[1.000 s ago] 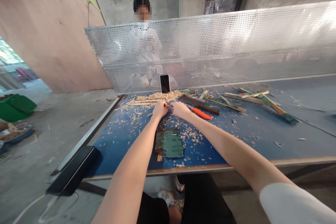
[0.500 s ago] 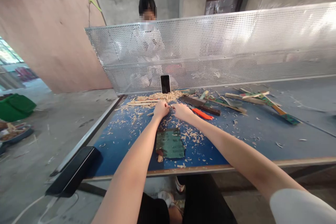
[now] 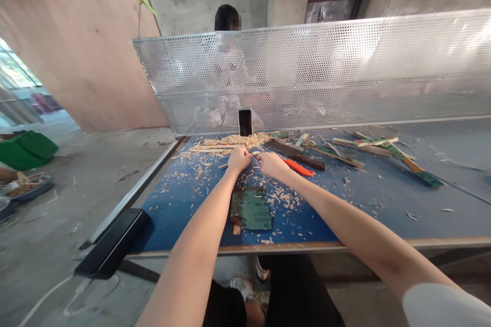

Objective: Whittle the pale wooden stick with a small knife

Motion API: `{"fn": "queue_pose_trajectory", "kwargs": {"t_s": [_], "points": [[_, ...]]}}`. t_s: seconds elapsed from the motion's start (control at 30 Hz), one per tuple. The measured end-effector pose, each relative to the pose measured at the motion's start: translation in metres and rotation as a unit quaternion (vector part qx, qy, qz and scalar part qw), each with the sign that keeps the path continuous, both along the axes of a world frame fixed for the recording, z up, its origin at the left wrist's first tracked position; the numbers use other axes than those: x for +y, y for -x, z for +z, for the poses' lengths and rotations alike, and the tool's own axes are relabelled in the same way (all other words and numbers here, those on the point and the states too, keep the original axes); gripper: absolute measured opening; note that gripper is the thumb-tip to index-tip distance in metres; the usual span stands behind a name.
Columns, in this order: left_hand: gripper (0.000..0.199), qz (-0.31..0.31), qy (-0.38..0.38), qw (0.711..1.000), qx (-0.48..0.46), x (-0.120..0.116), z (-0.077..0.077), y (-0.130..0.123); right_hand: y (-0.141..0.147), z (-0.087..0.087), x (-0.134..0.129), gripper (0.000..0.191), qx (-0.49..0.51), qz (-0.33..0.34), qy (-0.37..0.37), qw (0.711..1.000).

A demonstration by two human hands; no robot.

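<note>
Both my hands are close together over the blue table top, behind a sheet of sandpaper (image 3: pixel 251 209). My left hand (image 3: pixel 238 158) is closed around a thin wooden stick (image 3: pixel 223 166), whose pale end pokes out on its left. My right hand (image 3: pixel 271 165) is closed as well, its fingertips at a short thin dark piece (image 3: pixel 253 155) that spans the gap between the hands. What exactly the right fingers pinch is too small to make out. Just right of that hand lie an orange utility knife (image 3: pixel 299 167) and a saw with a brown handle (image 3: pixel 311 161).
A phone (image 3: pixel 245 122) stands behind heaped wood shavings (image 3: pixel 226 140), against a perforated metal screen (image 3: pixel 326 71). Beyond it sits a person (image 3: pixel 230 66). Wood strips (image 3: pixel 414 163) lie at the right. A black box (image 3: pixel 113 242) with a cable overhangs the left front corner.
The scene has shifted slightly to the right in view. My hands stay at the same spot, with more of the thin piece showing between them.
</note>
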State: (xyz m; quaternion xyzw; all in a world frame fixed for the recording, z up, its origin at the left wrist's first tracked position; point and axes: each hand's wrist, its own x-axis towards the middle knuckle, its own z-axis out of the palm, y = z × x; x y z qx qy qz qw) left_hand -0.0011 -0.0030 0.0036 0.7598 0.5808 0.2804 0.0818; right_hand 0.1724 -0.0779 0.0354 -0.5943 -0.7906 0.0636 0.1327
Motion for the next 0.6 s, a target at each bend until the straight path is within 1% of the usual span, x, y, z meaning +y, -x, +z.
{"fn": "queue_pose_trajectory", "kwargs": {"t_s": [0.13, 0.3, 0.43, 0.6], "points": [[0.019, -0.014, -0.002, 1.0, 0.0, 0.0, 0.0, 0.001, 0.004, 0.0, 0.006, 0.031, 0.001, -0.018, 0.004, 1.0], [0.017, -0.028, -0.003, 1.0, -0.003, -0.002, 0.0, 0.002, -0.002, 0.001, 0.002, 0.03, -0.009, -0.001, 0.0, 1.0], [0.015, -0.017, 0.004, 1.0, 0.005, -0.002, 0.0, 0.002, -0.002, 0.001, -0.004, 0.034, -0.009, -0.005, 0.001, 1.0], [0.019, -0.009, 0.007, 1.0, 0.014, -0.002, 0.001, -0.001, 0.009, -0.003, 0.007, 0.036, 0.009, -0.032, 0.009, 0.999]]}}
